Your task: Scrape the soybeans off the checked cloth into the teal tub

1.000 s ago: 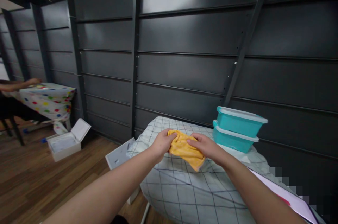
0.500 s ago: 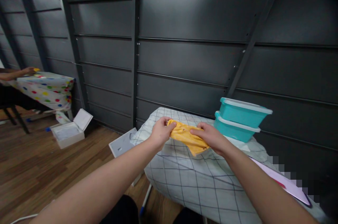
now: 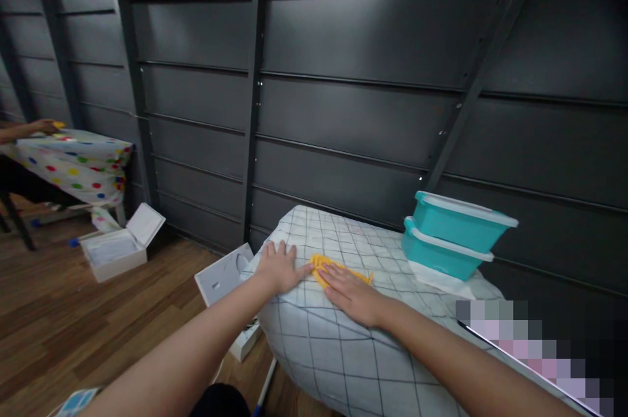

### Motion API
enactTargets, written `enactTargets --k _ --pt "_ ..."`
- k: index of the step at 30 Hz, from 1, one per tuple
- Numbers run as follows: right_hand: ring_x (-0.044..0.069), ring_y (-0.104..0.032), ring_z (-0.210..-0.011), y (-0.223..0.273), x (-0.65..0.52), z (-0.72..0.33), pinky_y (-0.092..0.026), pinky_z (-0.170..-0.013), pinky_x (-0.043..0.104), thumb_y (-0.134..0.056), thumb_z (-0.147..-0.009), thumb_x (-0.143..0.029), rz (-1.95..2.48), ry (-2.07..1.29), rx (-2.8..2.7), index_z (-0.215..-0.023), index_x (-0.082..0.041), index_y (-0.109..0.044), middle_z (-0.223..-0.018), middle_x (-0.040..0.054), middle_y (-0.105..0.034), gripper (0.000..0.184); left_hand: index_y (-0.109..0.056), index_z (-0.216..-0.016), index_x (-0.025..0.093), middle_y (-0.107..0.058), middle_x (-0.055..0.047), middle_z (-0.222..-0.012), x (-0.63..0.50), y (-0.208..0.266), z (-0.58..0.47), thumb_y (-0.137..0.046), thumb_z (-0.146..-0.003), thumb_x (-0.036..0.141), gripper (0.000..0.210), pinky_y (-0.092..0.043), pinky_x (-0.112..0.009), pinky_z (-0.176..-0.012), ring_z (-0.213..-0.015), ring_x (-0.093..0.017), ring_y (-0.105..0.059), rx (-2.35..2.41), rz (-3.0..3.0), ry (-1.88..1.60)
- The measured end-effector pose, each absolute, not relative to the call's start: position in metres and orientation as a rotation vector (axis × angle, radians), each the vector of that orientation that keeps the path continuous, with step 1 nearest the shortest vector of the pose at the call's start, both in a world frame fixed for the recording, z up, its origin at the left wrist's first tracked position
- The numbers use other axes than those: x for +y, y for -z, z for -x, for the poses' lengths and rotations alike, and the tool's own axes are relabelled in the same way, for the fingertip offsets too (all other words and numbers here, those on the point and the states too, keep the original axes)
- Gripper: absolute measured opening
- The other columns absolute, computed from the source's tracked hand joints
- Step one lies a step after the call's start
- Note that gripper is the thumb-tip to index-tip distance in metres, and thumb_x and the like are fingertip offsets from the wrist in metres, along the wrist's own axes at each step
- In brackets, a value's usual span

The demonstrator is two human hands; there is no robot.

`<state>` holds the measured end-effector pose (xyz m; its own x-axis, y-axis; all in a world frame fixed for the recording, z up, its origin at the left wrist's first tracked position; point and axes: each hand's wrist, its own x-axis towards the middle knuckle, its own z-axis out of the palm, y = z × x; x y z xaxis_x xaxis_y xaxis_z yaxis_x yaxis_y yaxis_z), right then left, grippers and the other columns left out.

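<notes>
A small yellow cloth (image 3: 322, 264) lies on the white checked tablecloth (image 3: 343, 351), partly covered by my right hand (image 3: 350, 292). That hand rests flat on it with fingers stretched out. Beside the cloth's left end, my left hand (image 3: 279, 268) lies spread on the table, its thumb reaching the yellow edge. Fabric under my right palm is hidden.
Two stacked turquoise boxes (image 3: 456, 227) with white lids stand at the back right against the dark panel wall (image 3: 343, 109). Open white boxes (image 3: 115, 256) sit on the wooden floor at left. Farther left, another person's hand (image 3: 44, 126) is over a dotted tablecloth (image 3: 73, 165).
The yellow cloth has come down from between both hands onto the table. My left hand has let go and spread out; my right hand now presses flat on the cloth.
</notes>
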<state>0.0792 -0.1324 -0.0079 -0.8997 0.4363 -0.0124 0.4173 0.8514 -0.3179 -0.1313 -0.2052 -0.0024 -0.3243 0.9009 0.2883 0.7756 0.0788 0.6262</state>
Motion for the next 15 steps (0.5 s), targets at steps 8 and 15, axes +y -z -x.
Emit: enactTargets --k 8,15 --pt "0.024 -0.012 -0.146 0.028 0.002 -0.054 -0.008 -0.118 0.044 -0.02 -0.095 -0.058 1.618 -0.269 -2.645 -0.153 -0.016 -0.023 -0.159 0.0118 -0.02 0.071 -0.055 -0.133 0.009 -0.028 -0.027 -0.151 -0.21 0.006 0.135 -0.072 -0.045 0.075 0.111 0.012 -0.059 -0.11 -0.14 -0.052 0.006 2.145 -1.632 -1.009" --pt "0.032 -0.01 -0.146 0.031 0.108 -0.003 -0.009 -0.114 0.052 -0.004 -0.091 -0.067 2.053 -0.258 -2.3 -0.154 -0.014 -0.016 -0.16 0.0171 -0.011 0.083 -0.041 -0.144 0.004 -0.015 -0.025 -0.155 -0.212 -0.001 0.141 -0.061 -0.049 0.083 0.125 0.027 -0.059 -0.104 -0.138 -0.051 0.015 2.208 -1.676 -0.691"
